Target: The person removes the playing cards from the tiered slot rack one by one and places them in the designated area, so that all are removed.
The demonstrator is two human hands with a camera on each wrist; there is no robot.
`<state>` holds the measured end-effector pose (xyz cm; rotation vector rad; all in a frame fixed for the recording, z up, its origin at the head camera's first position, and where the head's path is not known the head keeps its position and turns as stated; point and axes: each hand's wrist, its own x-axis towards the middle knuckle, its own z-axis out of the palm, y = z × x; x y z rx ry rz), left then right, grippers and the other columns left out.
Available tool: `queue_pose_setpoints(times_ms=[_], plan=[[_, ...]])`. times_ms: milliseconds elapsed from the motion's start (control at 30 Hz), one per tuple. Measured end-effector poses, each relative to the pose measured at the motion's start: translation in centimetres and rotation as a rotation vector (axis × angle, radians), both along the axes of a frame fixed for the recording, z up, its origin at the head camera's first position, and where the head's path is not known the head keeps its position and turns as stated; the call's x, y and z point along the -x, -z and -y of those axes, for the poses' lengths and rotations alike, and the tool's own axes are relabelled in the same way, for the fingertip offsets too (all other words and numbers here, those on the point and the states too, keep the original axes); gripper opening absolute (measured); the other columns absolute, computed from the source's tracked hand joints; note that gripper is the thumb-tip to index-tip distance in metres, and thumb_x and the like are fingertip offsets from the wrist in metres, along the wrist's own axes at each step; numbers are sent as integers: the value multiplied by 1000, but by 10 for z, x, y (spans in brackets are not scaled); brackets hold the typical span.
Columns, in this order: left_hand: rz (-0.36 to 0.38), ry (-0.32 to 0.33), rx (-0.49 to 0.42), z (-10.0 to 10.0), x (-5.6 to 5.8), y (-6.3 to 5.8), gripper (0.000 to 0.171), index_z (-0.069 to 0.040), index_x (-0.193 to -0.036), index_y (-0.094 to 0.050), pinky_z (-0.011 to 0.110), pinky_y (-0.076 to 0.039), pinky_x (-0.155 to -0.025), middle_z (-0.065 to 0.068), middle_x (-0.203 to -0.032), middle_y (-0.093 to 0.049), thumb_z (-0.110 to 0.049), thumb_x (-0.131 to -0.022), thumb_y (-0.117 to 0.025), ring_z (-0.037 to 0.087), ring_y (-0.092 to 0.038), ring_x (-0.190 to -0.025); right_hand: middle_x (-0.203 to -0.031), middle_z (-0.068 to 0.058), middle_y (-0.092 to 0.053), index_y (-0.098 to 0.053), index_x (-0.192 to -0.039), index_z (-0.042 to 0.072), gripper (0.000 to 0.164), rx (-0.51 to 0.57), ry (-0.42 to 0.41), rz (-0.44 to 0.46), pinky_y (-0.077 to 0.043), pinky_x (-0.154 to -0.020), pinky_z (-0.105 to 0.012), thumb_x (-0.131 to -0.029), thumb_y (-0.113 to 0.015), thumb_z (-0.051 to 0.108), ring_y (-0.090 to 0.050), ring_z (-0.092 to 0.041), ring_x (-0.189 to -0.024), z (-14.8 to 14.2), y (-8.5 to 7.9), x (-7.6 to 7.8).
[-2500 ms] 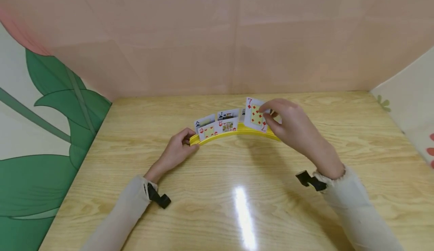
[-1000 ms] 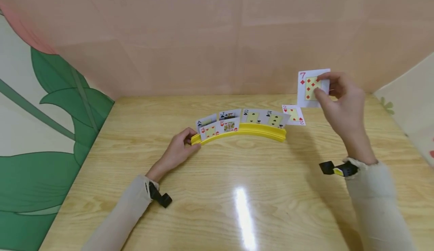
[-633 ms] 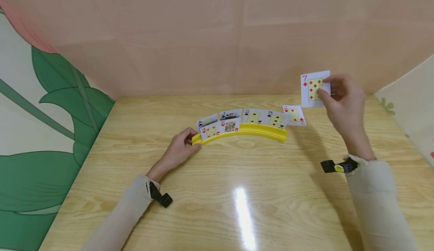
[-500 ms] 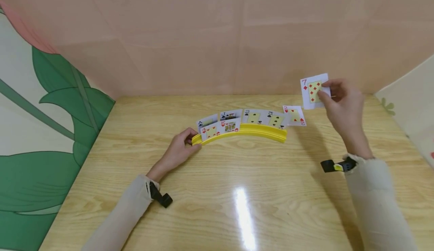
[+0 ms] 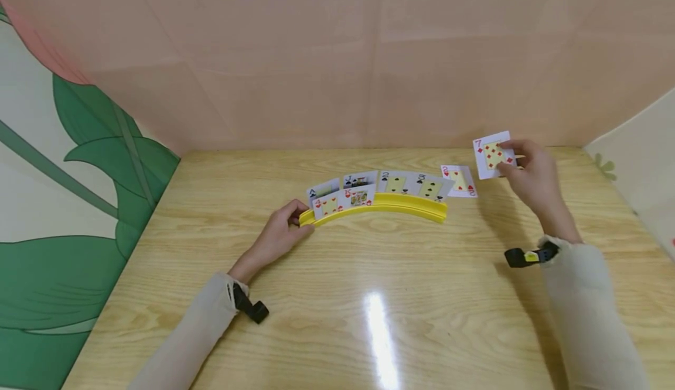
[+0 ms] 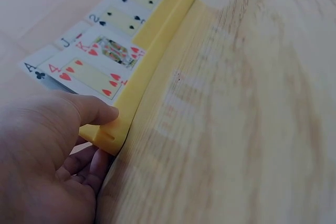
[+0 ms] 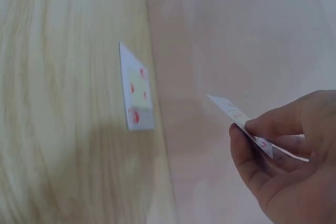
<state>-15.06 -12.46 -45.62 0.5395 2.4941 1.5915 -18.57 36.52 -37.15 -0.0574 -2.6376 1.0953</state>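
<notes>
While the left hand [image 5: 279, 229] grips the yellow card holder [image 5: 411, 204], the right hand [image 5: 535, 179] pinches the seven of diamonds [image 5: 490, 154], up near the desk [image 5: 295, 308]'s far edge!

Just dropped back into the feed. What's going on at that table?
A person's left hand grips the left end of a curved yellow card holder. Six cards are visible standing in it. The right hand pinches the seven of diamonds in the air, away from the holder. The two of hearts lies on the table, beyond the holder's right end.
</notes>
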Motion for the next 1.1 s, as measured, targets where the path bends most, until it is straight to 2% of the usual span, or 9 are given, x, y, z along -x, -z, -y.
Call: queue_pose_setpoints(times_ms=[100, 200, 300, 400, 600, 800, 867, 1000, 1100], plan=[[1, -5, 2, -1, 0, -1, 23, -7, -113, -58, 30, -50, -80, 8, -114, -63, -9, -93, -68, 19, -58, -93, -123, -29, -57, -58, -129, -6, 38, -37, -3, 12, -43, -59, -7, -92, -61, 0, -51, 5, -79, -8, 5, 1], [2, -11, 5, -1, 0, 0, 23, -7, -113, -58, 29, -50, -80, 8, -113, -63, -9, -93, -69, 18, -58, -93, -126, -32, -56, -56, -131, -6, 39, -69, -20, 65, -41, -59, -6, -93, -61, 1, -58, -14, -91, -13, 11, 1], [-3, -12, 8, -1, 0, 0, 23, -7, -112, -58, 27, -50, -79, 8, -113, -63, -9, -92, -69, 18, -58, -92, -131, -33, -51, -53, -134, -6, 41, -91, -35, 135, -40, -59, -7, -95, -60, 4, -56, -36, -104, -17, 17, 3], [-5, -13, 9, -1, 0, 1, 22, -7, -112, -58, 27, -50, -78, 8, -112, -63, -9, -93, -69, 19, -58, -92, -133, -35, -48, -50, -136, -8, 44, -106, -53, 194, -39, -59, -9, -95, -59, 4, -53, -46, -109, -22, 22, 5], [-11, -13, 13, -1, 0, 2, 22, -7, -111, -58, 28, -50, -78, 8, -112, -63, -10, -93, -69, 19, -59, -91, -137, -39, -43, -46, -139, -9, 48, -201, -107, 293, -45, -65, -25, -95, -58, 7, -52, -49, -110, -30, 30, 7], [-25, -14, 33, -3, 0, -1, 23, -6, -111, -58, 27, -50, -78, 8, -112, -63, -10, -92, -70, 19, -58, -91, -130, -44, -45, -50, -136, -10, 46, -298, -137, 263, -44, -80, -57, -93, -59, 7, -50, -52, -107, -36, 36, 5], [-24, -12, 33, -4, 0, -2, 23, -6, -111, -58, 28, -50, -78, 9, -112, -63, -10, -92, -70, 19, -58, -91, -127, -45, -47, -51, -133, -11, 45, -321, -141, 252, -41, -83, -62, -92, -60, 6, -49, -54, -107, -36, 37, 4], [-12, -25, 39, -3, -1, -1, 24, -6, -112, -58, 28, -50, -79, 9, -113, -63, -10, -91, -70, 19, -58, -91, -106, -39, -55, -54, -129, -13, 43, -353, -168, 229, -43, -73, -53, -90, -61, 4, -51, -47, -91, -32, 37, 3], [-6, -32, 43, -3, -1, 0, 24, -6, -112, -59, 30, -50, -79, 9, -112, -64, -11, -92, -71, 19, -58, -91, -74, -21, -49, -56, -127, -14, 43, -377, -185, 213, -35, -59, -39, -88, -61, 3, -44, -32, -68, -29, 36, 3]])
